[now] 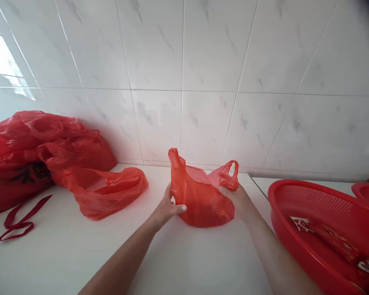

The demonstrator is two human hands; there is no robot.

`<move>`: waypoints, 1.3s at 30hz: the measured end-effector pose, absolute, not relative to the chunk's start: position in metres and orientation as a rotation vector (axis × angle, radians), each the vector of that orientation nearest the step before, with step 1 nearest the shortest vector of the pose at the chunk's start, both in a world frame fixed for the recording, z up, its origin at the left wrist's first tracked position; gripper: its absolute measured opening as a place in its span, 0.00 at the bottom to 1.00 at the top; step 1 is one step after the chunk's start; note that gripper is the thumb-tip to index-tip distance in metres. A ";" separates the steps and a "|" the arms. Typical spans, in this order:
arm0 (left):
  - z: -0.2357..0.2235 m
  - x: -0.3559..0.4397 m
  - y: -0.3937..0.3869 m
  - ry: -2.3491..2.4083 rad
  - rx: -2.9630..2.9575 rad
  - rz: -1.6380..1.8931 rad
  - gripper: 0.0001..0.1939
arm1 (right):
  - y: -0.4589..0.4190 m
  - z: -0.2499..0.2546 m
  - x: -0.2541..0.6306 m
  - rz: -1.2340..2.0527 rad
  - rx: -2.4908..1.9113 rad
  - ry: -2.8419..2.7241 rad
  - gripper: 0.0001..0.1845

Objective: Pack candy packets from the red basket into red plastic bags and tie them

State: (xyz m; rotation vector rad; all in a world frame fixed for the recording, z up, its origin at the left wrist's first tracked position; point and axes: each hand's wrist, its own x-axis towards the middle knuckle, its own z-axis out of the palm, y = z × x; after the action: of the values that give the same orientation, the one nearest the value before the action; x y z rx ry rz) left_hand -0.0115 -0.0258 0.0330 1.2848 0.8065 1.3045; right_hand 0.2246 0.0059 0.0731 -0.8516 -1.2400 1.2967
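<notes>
A red plastic bag (203, 205) with two handle loops stands upright on the white tabletop, its mouth partly open at the top. My left hand (167, 207) holds its left side, thumb in front and fingers mostly hidden behind. On the right, my right hand (238, 200) grips the bag below the right handle, with the thumb over the front and the other fingers out of sight. Whatever lies inside the bag does not show clearly.
To the left, a large pile of red plastic bags (49, 139) rests against the tiled wall, and a loose red bag (104, 196) lies before it. A dark red ribbon (18, 225) is nearby. At right stands a red plastic basket (283, 221) holding red packets (335, 241).
</notes>
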 end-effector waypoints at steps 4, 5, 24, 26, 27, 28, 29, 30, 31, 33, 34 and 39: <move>0.037 0.021 -0.029 0.628 1.159 1.289 0.33 | 0.000 0.091 0.199 1.276 -0.818 -1.064 0.18; 0.037 0.023 -0.029 0.643 1.081 1.300 0.28 | -0.003 0.095 0.196 1.268 -0.793 -1.027 0.16; 0.022 0.022 -0.038 0.498 0.753 1.290 0.21 | -0.012 0.073 0.197 1.420 -0.862 -1.399 0.18; 0.029 0.022 -0.041 0.495 0.837 1.298 0.23 | -0.019 0.074 0.193 1.419 -0.950 -1.490 0.24; 0.031 0.022 -0.041 0.510 0.851 1.288 0.21 | -0.021 0.076 0.191 1.420 -1.012 -1.528 0.27; 0.032 0.023 -0.042 0.528 0.850 1.275 0.19 | -0.024 0.077 0.188 1.429 -1.074 -1.554 0.31; 0.032 0.024 -0.042 0.544 0.836 1.269 0.17 | -0.026 0.079 0.185 1.450 -1.128 -1.567 0.36; 0.032 0.025 -0.042 0.555 0.811 1.275 0.14 | -0.028 0.081 0.183 1.479 -1.169 -1.566 0.41; 0.030 0.027 -0.042 0.561 0.776 1.295 0.13 | -0.029 0.083 0.181 1.504 -1.200 -1.548 0.44; 0.027 0.028 -0.041 0.562 0.694 1.356 0.11 | -0.030 0.087 0.179 1.513 -1.241 -1.484 0.48; 0.026 0.029 -0.040 0.561 0.660 1.380 0.12 | -0.030 0.088 0.179 1.508 -1.250 -1.459 0.49; 0.025 0.030 -0.039 0.596 0.715 1.336 0.10 | -0.028 0.086 0.178 1.683 -1.077 -1.590 0.27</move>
State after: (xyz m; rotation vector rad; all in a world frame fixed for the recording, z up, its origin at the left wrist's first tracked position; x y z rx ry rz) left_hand 0.0301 -0.0390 0.0251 0.7153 0.5960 1.3355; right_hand 0.1778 -0.0275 0.0862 -1.0775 -1.5904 1.6830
